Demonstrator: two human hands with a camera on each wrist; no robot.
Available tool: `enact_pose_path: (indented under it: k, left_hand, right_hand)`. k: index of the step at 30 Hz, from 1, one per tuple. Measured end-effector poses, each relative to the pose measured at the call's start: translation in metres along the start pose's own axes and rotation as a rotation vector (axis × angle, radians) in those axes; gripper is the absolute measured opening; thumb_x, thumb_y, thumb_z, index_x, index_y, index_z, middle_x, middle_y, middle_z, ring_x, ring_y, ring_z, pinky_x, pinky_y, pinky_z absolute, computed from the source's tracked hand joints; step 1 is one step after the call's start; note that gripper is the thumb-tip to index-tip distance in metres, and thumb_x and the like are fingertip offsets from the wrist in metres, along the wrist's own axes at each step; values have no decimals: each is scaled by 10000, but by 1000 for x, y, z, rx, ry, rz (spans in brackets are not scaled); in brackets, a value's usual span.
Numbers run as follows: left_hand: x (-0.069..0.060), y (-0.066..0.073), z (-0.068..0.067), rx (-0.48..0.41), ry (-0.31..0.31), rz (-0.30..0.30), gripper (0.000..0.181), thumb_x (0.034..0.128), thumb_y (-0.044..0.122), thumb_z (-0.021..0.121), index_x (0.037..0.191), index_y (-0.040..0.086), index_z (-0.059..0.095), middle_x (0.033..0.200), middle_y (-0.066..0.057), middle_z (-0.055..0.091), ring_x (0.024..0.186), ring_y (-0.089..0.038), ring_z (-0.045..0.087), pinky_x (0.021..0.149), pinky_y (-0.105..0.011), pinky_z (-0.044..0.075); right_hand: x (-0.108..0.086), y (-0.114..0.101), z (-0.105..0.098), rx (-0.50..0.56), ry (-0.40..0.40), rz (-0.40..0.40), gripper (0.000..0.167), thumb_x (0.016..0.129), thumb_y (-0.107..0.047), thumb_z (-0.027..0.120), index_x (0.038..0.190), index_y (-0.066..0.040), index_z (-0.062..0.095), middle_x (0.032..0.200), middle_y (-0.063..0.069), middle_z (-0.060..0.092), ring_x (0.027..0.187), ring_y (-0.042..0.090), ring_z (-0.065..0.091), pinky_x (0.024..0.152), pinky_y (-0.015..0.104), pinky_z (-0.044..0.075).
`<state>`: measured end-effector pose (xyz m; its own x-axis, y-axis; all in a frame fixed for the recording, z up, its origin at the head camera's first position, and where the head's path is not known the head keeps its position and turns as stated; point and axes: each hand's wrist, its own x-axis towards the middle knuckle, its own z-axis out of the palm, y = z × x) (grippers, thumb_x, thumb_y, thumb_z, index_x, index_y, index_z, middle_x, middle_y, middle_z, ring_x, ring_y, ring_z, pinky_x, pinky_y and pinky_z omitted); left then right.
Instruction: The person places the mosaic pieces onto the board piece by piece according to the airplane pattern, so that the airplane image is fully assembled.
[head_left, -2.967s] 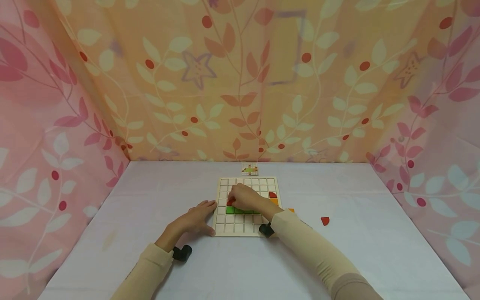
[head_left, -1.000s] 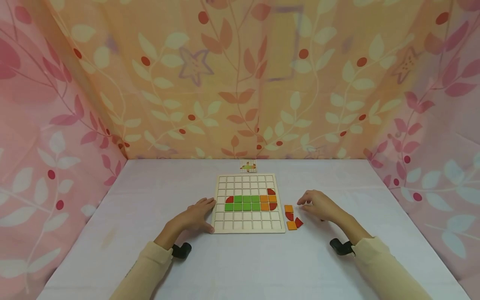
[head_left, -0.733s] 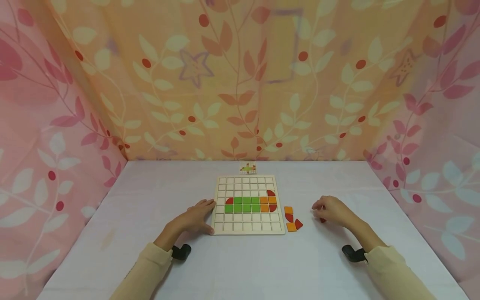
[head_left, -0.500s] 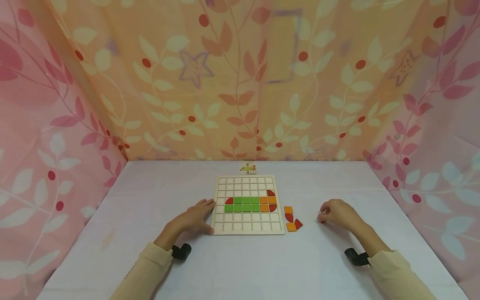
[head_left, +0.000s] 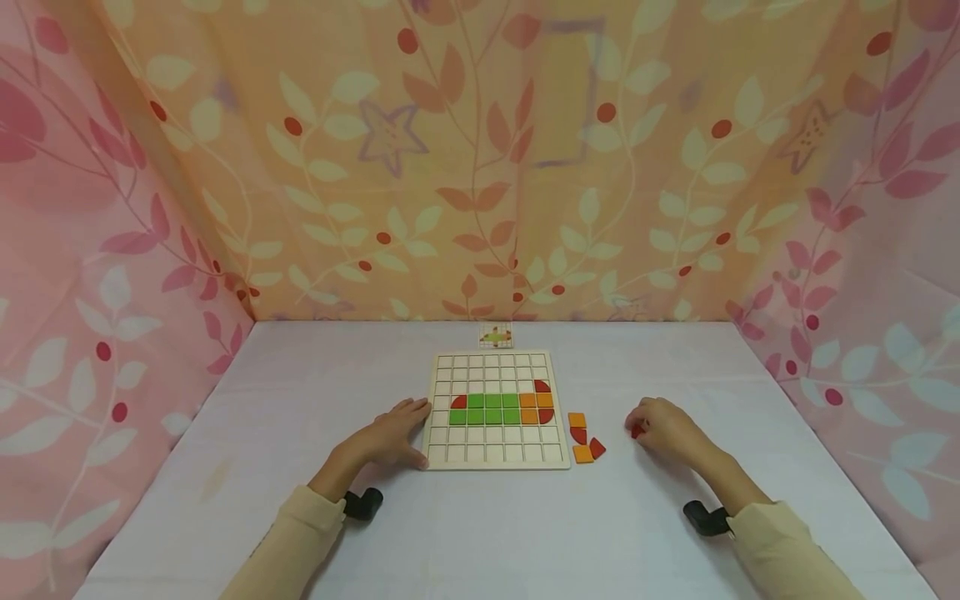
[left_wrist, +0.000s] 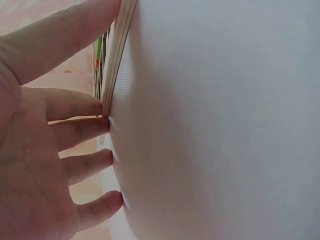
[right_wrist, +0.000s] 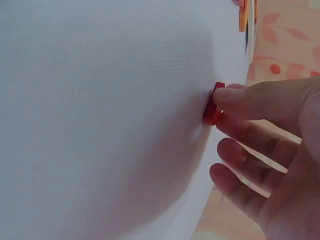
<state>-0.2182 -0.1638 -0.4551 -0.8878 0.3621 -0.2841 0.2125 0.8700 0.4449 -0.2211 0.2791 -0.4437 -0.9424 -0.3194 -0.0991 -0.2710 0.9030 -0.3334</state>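
Observation:
A pale wooden grid board (head_left: 495,454) lies flat on the table, bearing green squares (head_left: 492,408), orange squares (head_left: 536,401) and red quarter-round tiles (head_left: 542,387). My left hand (head_left: 388,435) touches the board's left edge with fingers and thumb spread; the left wrist view has the fingertips against the board's side (left_wrist: 120,55). To the right of the board, my right hand (head_left: 667,429) pinches a red quarter-round tile (right_wrist: 213,106) between thumb and index finger, at the table surface. Its other fingers are loosely bent around nothing.
Loose orange squares (head_left: 582,454) and red quarter-round tiles (head_left: 597,448) lie by the board's right side. Behind the board is a small pattern card (head_left: 496,335). Patterned cloth walls (head_left: 480,167) enclose the white table (head_left: 300,367) at back and sides.
My right hand has left the board, where a red tile now sits in the left part, and moved right to pick at another red tile. My left hand stays at the edge.

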Motion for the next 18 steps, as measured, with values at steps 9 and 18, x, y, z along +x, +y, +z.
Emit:
enact_pose_path:
  k: [9, 18]
  left_hand:
    - [0, 0, 1, -11, 5, -1, 951, 737, 256, 846, 1504, 20, 337, 1603, -141, 277, 1501, -384, 167, 1154, -645, 195]
    - [1, -2, 2, -12, 6, 7, 954, 733, 252, 848, 1502, 13, 337, 1601, -149, 277, 1498, -393, 171, 1138, -667, 202]
  right_hand:
    - [-5, -2, -1, -32, 37, 113, 167, 802, -147, 765, 901, -19, 726, 747, 30, 586, 722, 184, 493, 675, 353, 480]
    - [-4, -4, 0, -21, 37, 134, 169, 805, -99, 742, 944, -6, 720, 780, 51, 625, 743, 200, 525, 732, 412, 511]
